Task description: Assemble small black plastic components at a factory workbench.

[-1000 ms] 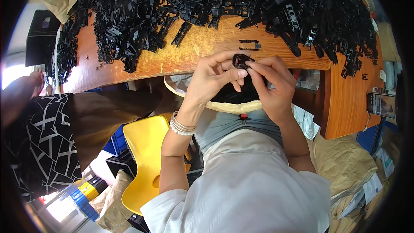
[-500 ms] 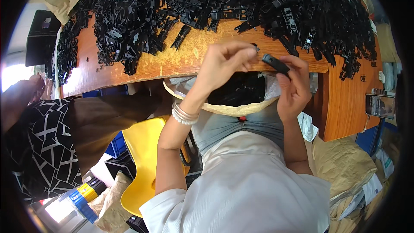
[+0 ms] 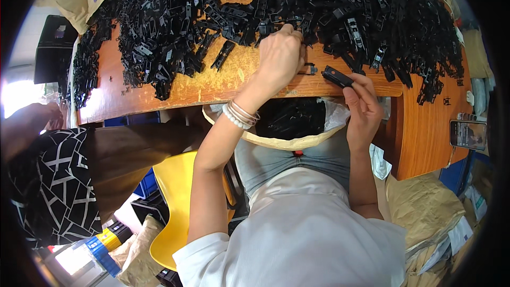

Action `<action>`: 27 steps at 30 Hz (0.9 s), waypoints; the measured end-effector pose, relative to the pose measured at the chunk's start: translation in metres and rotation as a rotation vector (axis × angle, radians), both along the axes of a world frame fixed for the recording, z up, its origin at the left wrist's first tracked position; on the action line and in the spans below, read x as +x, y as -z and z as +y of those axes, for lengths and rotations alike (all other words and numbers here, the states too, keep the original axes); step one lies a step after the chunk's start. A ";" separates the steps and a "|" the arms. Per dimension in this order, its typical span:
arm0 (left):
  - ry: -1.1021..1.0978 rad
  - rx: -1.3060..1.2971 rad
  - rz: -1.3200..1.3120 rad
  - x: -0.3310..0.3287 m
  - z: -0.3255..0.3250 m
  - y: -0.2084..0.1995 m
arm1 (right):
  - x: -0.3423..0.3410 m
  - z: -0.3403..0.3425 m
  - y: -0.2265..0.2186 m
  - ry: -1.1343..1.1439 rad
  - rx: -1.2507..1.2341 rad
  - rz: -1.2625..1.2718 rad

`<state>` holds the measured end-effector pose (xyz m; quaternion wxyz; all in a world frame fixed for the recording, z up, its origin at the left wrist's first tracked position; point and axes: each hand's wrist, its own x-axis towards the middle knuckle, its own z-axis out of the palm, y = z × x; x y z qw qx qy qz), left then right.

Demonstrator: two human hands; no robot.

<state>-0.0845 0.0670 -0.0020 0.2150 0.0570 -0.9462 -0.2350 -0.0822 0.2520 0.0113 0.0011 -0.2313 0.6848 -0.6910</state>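
My right hand [image 3: 365, 101] holds a black elongated plastic part [image 3: 337, 77] between thumb and fingers, just above the table's front edge. A small reddish spot shows on that part. My left hand [image 3: 280, 56] reaches forward to the near edge of the pile of black plastic parts [image 3: 265, 0]. Its fingers are curled down and closed, and what they grip is hidden. Close beside it on the wooden table [image 3: 234, 77] lies a small black piece [image 3: 308, 68].
Below the table edge, over my lap, an open pale sack [image 3: 289, 141] holds black parts. At the left sits another person [image 3: 53, 175], next to a yellow chair [image 3: 175, 196]. A phone [image 3: 467, 134] stands at the right, above brown paper sacks [image 3: 422, 202].
My left hand has moved forward and away from the part in my right hand, down to the pile. The small black piece now lies on the table. My right hand has barely moved.
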 end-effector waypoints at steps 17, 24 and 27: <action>0.077 1.151 0.086 0.072 0.012 -0.027 | -0.004 -0.020 -0.017 -0.170 -0.201 -0.520; 0.107 0.908 -0.022 0.074 0.010 -0.024 | 0.002 -0.028 -0.024 -0.125 -0.071 -0.472; 0.144 1.370 -0.132 0.070 0.007 -0.032 | 0.001 -0.031 -0.017 -0.143 0.027 -0.295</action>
